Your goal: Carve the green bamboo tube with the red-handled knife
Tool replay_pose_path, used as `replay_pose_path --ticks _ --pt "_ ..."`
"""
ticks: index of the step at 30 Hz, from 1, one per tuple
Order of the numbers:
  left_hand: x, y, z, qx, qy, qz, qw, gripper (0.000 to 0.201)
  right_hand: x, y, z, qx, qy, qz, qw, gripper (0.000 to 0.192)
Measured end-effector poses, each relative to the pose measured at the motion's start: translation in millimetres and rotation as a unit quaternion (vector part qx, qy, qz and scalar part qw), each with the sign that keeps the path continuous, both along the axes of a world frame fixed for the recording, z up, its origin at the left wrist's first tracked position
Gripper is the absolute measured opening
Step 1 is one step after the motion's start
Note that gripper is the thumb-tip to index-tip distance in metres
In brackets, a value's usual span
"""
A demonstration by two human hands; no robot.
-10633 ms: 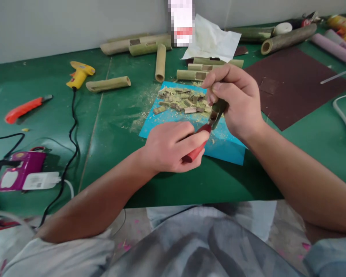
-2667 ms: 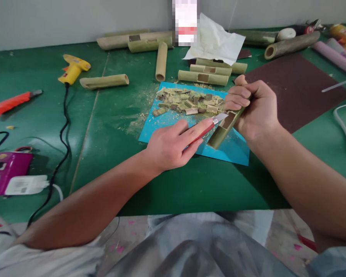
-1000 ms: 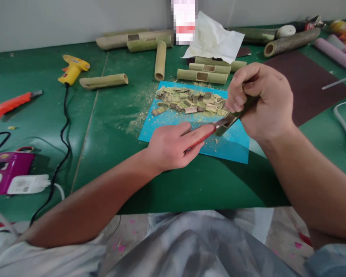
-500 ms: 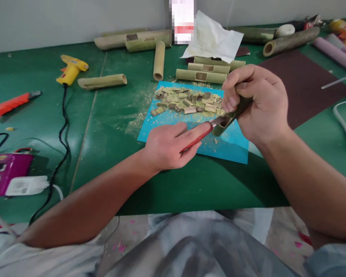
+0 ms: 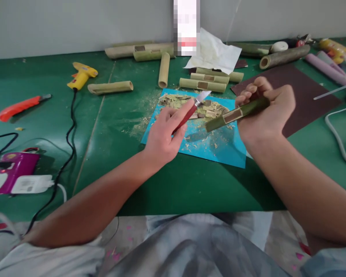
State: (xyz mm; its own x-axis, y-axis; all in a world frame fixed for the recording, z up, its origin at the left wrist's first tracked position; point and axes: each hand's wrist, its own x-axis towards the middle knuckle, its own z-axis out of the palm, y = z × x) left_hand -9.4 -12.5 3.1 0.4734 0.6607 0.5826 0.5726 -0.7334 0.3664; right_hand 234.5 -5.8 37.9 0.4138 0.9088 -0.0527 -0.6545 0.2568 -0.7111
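Observation:
My left hand (image 5: 167, 134) grips the red handle of a carving knife (image 5: 187, 115), its blade pointing up and away from me. In my right hand (image 5: 266, 111) lies a green bamboo tube (image 5: 219, 124) with a rectangular opening cut into its side. The tube rests across the palm, the thumb against its far end and the other fingers curled above. Knife and tube are apart. Beneath them is a blue sheet (image 5: 229, 156), strewn with shavings and a pile of bamboo chips (image 5: 210, 114).
Behind the sheet lie several cut bamboo tubes (image 5: 187, 83) and a white tissue (image 5: 213, 50). A yellow glue gun (image 5: 82, 75), an orange-handled cutter (image 5: 20, 108) and a purple power strip (image 5: 24, 165) are at left. Brown sandpaper (image 5: 300, 92) lies at right.
The knife has come out of the tube's opening and moved left and up with my left hand. My right hand has turned, tilting the tube flatter, with its opening facing me.

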Motion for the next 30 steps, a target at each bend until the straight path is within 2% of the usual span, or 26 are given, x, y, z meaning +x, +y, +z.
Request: replay_pose_path --ticks 2,5,8,10,14,18,21,23,24,26,28,30 --pt "3 2 -4.0 -0.053 -0.023 0.000 0.998 0.049 -3 5 -11.0 -0.076 0.068 0.003 0.995 0.015" --pt "9 1 -8.4 -0.133 -0.060 -0.041 0.988 0.062 -10 9 -26.7 -0.117 0.090 0.003 0.989 0.014" --pt "15 -4 -10.7 -0.200 -0.103 -0.070 0.972 0.086 -13 7 -34.1 -0.098 0.060 0.024 0.993 0.008" --pt "17 -7 -11.0 -0.221 -0.128 -0.069 0.964 0.090 -13 5 -35.6 -0.092 0.049 0.033 0.994 0.007" --pt "18 -8 -9.8 -0.197 -0.169 -0.052 0.964 0.078 -12 7 -43.9 -0.089 0.007 0.030 0.996 0.013" --pt "11 -5 -8.1 -0.161 -0.166 -0.033 0.972 0.072 -7 13 -57.0 -0.053 -0.157 0.075 0.983 0.019" --pt "5 -2 -6.5 -0.132 -0.159 -0.014 0.978 0.072 -3 10 -51.4 -0.040 -0.264 0.045 0.963 0.016" --pt "2 -2 -5.1 -0.110 -0.159 -0.009 0.981 0.071 -1 5 -38.2 0.013 -0.412 -0.047 0.910 0.014" --pt "2 -2 -4.3 -0.099 -0.160 -0.006 0.982 0.070 -1 2 -30.5 0.061 -0.478 -0.059 0.874 0.018" --pt "1 -3 -2.7 -0.081 -0.157 0.002 0.984 0.068 -2 -5 -17.2 0.129 -0.588 0.001 0.798 0.019" --pt "2 -5 -1.3 -0.074 -0.149 0.007 0.986 0.067 -4 -9 -10.6 0.181 -0.655 0.061 0.731 0.018" --pt "3 -8 0.1 -0.076 -0.139 0.008 0.987 0.067 -6 -12 -11.6 0.218 -0.688 0.095 0.686 0.027"
